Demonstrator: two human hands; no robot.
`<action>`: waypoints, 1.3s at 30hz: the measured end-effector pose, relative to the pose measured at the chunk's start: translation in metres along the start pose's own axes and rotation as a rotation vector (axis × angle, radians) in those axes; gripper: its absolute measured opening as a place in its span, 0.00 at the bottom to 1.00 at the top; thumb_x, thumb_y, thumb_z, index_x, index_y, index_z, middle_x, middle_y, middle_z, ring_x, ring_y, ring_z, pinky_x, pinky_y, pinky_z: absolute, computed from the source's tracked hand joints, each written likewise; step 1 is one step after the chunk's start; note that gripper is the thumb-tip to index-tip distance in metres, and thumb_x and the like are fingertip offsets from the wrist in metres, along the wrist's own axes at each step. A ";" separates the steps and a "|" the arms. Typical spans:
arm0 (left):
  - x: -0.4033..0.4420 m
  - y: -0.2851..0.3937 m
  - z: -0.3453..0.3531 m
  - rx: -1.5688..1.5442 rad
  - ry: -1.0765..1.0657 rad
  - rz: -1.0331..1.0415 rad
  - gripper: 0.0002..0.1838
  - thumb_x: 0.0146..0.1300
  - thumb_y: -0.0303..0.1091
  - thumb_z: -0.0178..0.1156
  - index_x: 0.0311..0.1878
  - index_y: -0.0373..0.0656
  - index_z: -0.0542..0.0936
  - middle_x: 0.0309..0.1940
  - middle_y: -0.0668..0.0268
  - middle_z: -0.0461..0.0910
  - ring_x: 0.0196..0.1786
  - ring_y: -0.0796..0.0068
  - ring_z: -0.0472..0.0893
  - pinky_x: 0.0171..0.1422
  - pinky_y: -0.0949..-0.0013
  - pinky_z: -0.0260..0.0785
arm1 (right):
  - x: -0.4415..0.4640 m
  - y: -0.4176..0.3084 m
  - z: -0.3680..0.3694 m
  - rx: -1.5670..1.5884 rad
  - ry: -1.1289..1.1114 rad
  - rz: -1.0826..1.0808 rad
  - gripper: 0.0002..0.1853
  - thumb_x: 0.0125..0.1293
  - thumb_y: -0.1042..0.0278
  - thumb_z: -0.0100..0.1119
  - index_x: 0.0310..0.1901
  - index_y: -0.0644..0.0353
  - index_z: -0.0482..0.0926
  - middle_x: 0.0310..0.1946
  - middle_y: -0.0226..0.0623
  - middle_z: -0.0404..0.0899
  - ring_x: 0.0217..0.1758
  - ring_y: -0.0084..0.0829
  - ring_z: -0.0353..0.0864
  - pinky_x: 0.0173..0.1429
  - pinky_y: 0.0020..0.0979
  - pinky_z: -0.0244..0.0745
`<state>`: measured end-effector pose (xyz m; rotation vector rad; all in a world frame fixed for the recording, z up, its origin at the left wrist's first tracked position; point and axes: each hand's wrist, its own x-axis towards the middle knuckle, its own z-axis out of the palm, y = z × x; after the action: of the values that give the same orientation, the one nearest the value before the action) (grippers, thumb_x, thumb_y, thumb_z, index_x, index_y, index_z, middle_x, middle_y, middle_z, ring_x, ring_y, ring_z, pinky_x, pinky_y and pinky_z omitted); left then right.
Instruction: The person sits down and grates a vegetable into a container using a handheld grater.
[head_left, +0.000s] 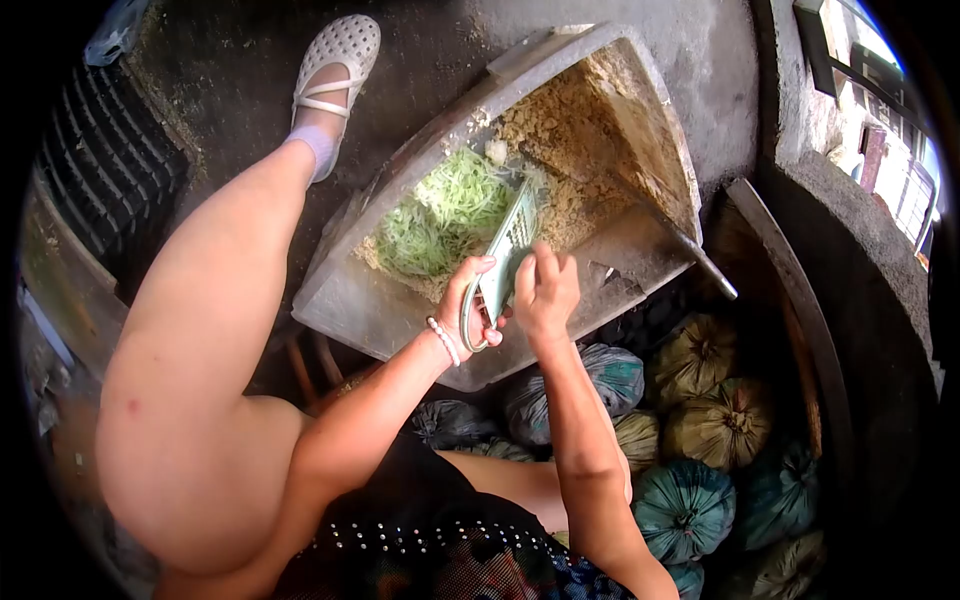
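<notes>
My left hand (478, 305), with a beaded bracelet at the wrist, grips the handle end of a pale green grater (510, 240), held tilted over a grey trough (400, 318). My right hand (546, 290) is at the grater's right side with its fingers curled; a dark green piece, partly hidden, shows between the fingers and the grater. Shredded pale green vegetable (450, 215) lies heaped in the trough left of the grater. Tan crumbly meal (565, 130) covers the trough's far part.
A stick (700, 262) leans over the trough's right edge. Several tied bags (685, 510) lie below and right of the trough. My shod foot (335, 90) rests on the floor beyond its left side. A black ribbed object (105, 150) is at far left.
</notes>
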<state>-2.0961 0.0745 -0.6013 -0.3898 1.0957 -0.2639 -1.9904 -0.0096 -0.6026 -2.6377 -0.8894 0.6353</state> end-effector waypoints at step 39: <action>-0.003 -0.004 0.020 -0.026 -0.023 0.082 0.23 0.56 0.60 0.55 0.44 0.53 0.75 0.30 0.69 0.76 0.28 0.73 0.75 0.20 0.72 0.58 | -0.023 -0.032 -0.007 0.130 0.157 0.061 0.04 0.59 0.70 0.56 0.33 0.60 0.77 0.31 0.46 0.76 0.33 0.49 0.78 0.36 0.47 0.74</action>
<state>-2.0796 0.0756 -0.5895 -0.3698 1.0905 -0.1722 -2.0197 -0.0006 -0.5765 -2.5642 -0.7005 0.4758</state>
